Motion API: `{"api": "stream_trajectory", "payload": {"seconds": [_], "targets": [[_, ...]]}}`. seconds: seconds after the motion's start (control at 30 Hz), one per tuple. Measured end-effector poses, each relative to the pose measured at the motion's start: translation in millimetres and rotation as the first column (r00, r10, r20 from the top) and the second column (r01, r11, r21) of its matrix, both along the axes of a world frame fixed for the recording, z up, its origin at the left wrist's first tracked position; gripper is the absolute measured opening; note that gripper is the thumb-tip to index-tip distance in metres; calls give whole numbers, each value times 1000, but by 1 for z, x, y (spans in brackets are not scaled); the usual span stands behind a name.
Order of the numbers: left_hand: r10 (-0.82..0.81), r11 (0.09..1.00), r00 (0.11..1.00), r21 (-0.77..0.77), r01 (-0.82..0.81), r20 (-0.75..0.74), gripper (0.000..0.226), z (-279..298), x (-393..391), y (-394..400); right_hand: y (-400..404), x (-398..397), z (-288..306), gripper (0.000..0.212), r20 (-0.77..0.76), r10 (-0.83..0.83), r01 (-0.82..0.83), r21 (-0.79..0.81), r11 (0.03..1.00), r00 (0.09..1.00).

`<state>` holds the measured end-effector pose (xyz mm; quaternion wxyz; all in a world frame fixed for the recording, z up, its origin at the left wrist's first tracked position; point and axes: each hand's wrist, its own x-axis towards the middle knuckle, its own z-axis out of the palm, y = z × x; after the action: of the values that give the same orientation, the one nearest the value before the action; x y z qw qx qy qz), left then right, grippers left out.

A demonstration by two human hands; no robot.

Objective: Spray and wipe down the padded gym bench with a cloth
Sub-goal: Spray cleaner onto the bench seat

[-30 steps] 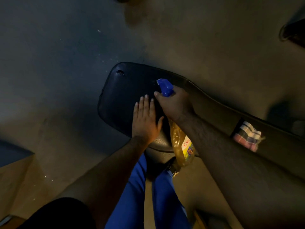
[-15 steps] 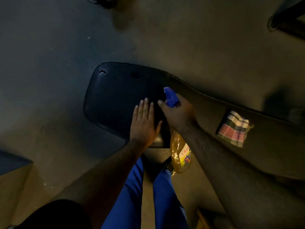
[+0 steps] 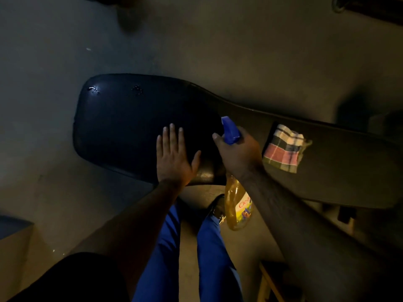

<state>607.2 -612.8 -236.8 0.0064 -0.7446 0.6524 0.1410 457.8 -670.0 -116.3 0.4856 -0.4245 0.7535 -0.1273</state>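
While the left hand lies flat with fingers straight on the near edge of the padded bench, the right hand has its grip clamped round the neck of the spray bottle, just to the right of that flat palm. Blue nozzle up top, pointing out over the dark pad toward its far end; amber liquid hanging below the wrist, off the worktop's near edge. One finger looks stretched toward the trigger, though whether it is pressing I cannot tell in this dim light.

And the cloth? Checked, folded loosely, sitting on the bench to the right of the bottle hand, touched by nobody. Toward the far left corner of the pad there is a small glint, perhaps a wet spot or a tear, hard to say which.

So this reads as the spraying stage, wiping not yet begun. Now the risks. That nozzle sits very close to the left hand, so a squeeze aimed slightly low would likely wet the knuckles rather than the pad. The bottle hangs tilted with its body past the edge, so a loose hold could drop it toward the blue-trousered legs below. Over-spraying a smooth pad could leave it slick under the bracing palm. And the cloth rests near the bench's edge, where a sweep of the right forearm might knock it to the floor.
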Motion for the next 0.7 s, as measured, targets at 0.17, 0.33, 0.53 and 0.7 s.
{"api": "stream_trajectory", "payload": {"seconds": [0.17,0.33,0.53,0.7], "targets": [[11,1000,1000,-16,-11,8,83,-2,-3,1,11,-37,-6,29,-81,-47,45,-26,999,996],[9,999,1000,-50,-8,18,82,-5,-2,2,36,-63,-18,19,-201,-167,164,-33,986,965],[7,999,1000,-41,-6,14,82,-2,0,2,64,-53,-19,21,-152,-71,76,28,997,986],[-62,997,992,-43,58,-105,83,8,20,6,95,-10,-26,31,-147,-17,32,100,994,989]]}}
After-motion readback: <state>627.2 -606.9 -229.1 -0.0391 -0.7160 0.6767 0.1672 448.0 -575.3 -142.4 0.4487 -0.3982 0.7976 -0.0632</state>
